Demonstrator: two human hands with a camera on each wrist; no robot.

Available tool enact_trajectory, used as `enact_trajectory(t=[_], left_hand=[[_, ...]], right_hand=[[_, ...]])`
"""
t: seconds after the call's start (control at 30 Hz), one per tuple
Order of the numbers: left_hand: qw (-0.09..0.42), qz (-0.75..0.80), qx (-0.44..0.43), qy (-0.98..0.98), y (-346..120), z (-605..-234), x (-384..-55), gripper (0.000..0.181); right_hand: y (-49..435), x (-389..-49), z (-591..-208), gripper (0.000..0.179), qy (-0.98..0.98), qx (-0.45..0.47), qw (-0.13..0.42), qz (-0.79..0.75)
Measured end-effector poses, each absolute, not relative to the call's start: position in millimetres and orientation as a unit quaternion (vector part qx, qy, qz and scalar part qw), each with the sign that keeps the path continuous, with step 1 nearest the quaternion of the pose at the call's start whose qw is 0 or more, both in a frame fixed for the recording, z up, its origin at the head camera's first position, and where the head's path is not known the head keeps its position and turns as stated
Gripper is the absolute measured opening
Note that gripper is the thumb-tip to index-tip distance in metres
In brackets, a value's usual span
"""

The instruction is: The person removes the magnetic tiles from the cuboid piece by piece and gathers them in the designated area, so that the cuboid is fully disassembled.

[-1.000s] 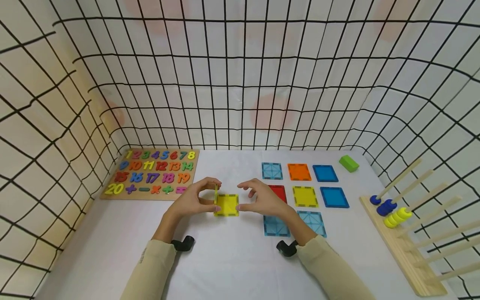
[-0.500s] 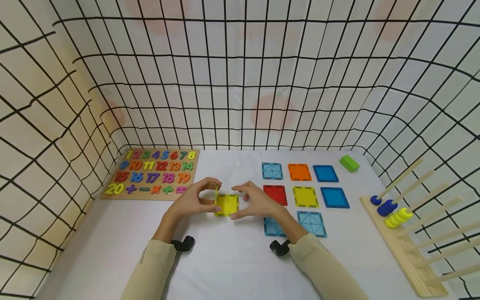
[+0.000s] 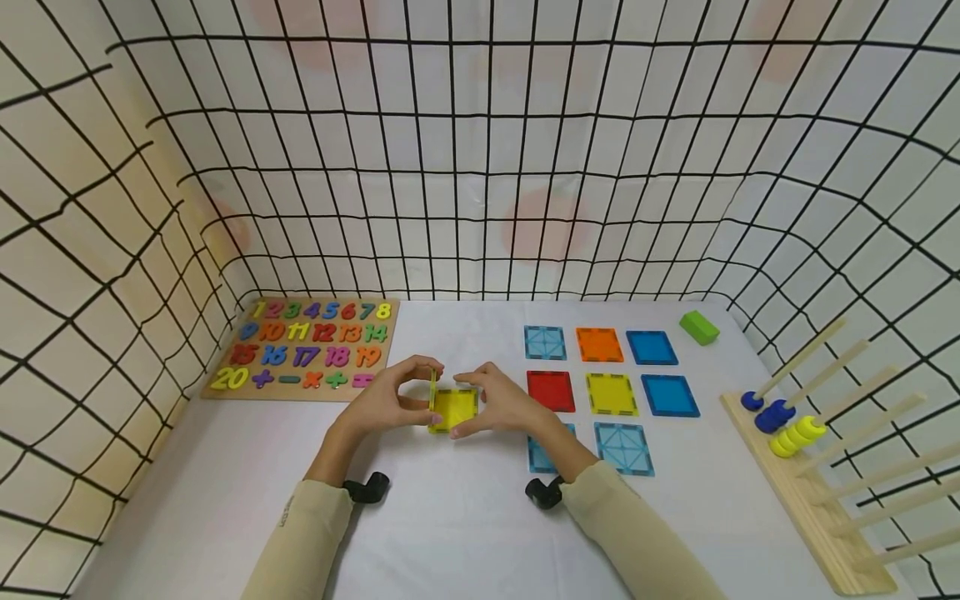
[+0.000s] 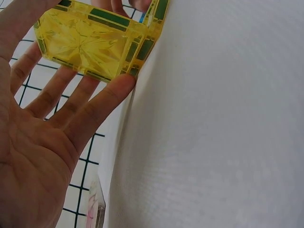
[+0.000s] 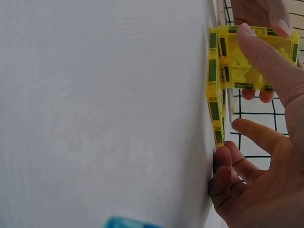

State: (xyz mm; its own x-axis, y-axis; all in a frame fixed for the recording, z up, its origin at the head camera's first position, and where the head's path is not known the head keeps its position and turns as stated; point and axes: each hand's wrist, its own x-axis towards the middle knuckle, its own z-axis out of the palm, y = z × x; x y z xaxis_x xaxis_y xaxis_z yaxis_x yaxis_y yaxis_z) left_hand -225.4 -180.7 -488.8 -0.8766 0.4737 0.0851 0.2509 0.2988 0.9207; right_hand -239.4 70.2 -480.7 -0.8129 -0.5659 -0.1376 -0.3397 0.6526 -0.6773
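My left hand (image 3: 384, 398) pinches a clear yellow magnetic tile (image 4: 83, 42) by its edges, thumb on the near side and fingers on the far side. That tile stands upright along the left edge of a second yellow magnetic tile (image 3: 457, 407), which lies flat on the white cloth. My right hand (image 3: 508, 405) is at the flat tile's right side, thumb and forefinger spread apart past its near and far edges. In the right wrist view the right thumb overlaps the upright tile, and other fingertips (image 5: 222, 156) are right at the end of the flat one.
Right of my hands lie several loose magnetic tiles, among them a red one (image 3: 551, 392), a yellow one (image 3: 611, 393) and an orange one (image 3: 598, 344). A green block (image 3: 699, 327), a wooden bead counter (image 3: 810, 500), a number board (image 3: 300, 348) and grid-patterned walls (image 3: 480, 167) surround them.
My right hand has moved left, from the flat tile's right edge to over its right part, with thumb and forefinger spread. The left hand and both yellow tiles have stayed put.
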Motion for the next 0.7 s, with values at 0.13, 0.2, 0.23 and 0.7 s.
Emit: enact_trajectory(t=[0.13,0.2,0.23,0.7], left_hand=[[0.104,0.548,0.227,0.798,-181,-488,-225,0.074],[0.104,0.549,0.226,0.798,-181,-488,-225,0.074],[0.105,0.549,0.226,0.798,-181,-488,-225,0.074],[0.111,0.562,0.236,0.785,-182,-487,-224,0.077]], right_hand=[[66,-240,-481,0.090,0.897,-0.259,0.163,-0.318],[65,-240,-482,0.089,0.900,-0.263,0.160,-0.309],[64,-240,-482,0.089,0.900,-0.265,0.159,-0.306],[58,-235,-481,0.078,0.914,-0.268,0.145,-0.268]])
